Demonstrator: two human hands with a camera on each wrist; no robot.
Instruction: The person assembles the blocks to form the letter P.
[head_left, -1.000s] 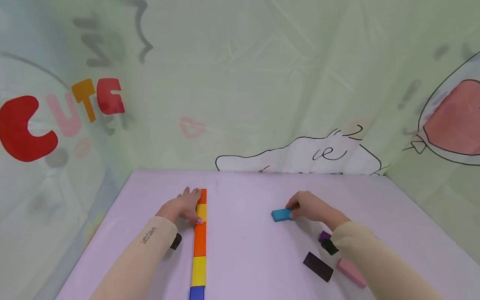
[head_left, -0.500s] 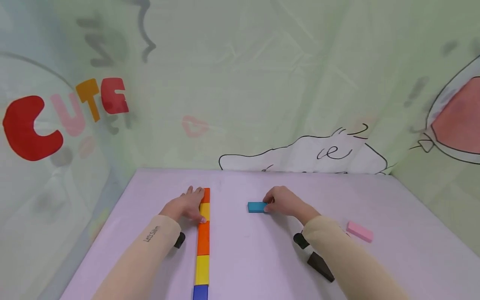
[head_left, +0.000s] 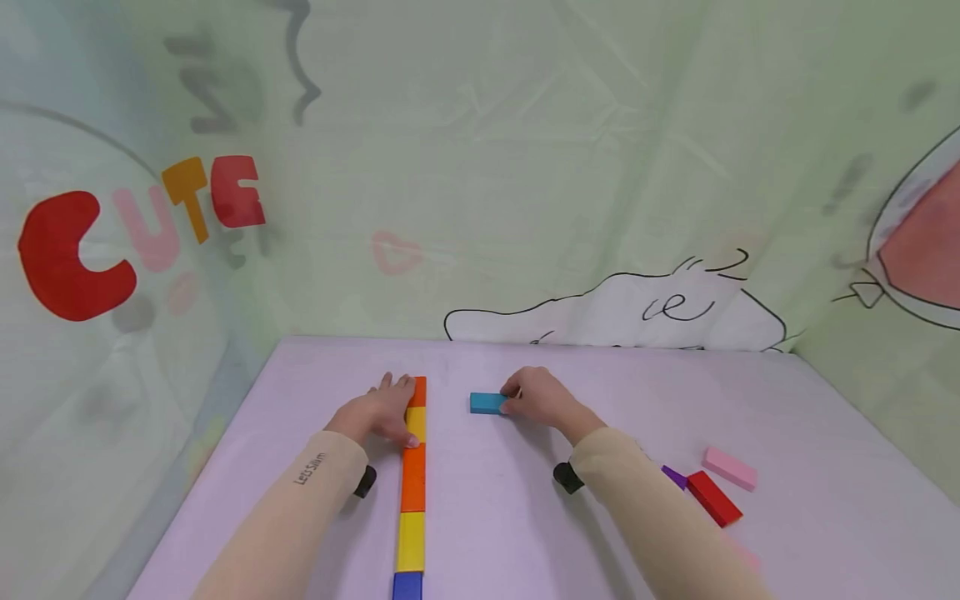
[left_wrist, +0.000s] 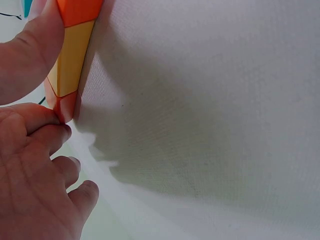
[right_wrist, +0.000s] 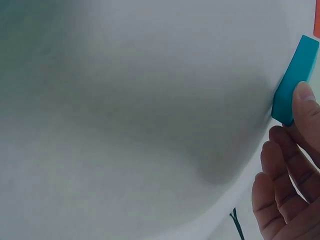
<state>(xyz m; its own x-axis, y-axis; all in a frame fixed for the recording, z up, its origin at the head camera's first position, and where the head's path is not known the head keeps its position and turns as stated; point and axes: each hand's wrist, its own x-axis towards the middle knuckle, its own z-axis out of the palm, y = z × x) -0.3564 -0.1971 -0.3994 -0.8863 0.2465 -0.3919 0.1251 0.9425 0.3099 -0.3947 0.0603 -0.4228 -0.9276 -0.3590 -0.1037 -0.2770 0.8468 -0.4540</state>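
A row of orange, yellow and blue blocks (head_left: 413, 477) runs end to end down the table, left of centre. My left hand (head_left: 381, 410) rests at its far end: the thumb touches near a yellow block (left_wrist: 75, 60), and the index finger touches the end orange block (left_wrist: 66, 106). The other left fingers are spread apart. To the right of the row, my right hand (head_left: 542, 395) pinches one end of a teal block (head_left: 487, 403) between thumb and fingers. In the right wrist view that teal block (right_wrist: 296, 80) lies flat-sided along the thumb, apart from the row.
A red block (head_left: 714, 498), a pink block (head_left: 731, 468) and a purple block (head_left: 674, 477) lie right of my right sleeve. Another pink piece (head_left: 746, 553) is partly hidden by the sleeve. A printed cloth wall (head_left: 465, 167) stands behind the lilac table (head_left: 495, 517).
My right hand has carried the teal block leftward and slightly away, closer to the row, and the block has turned straighter. The left hand keeps its place on the row.
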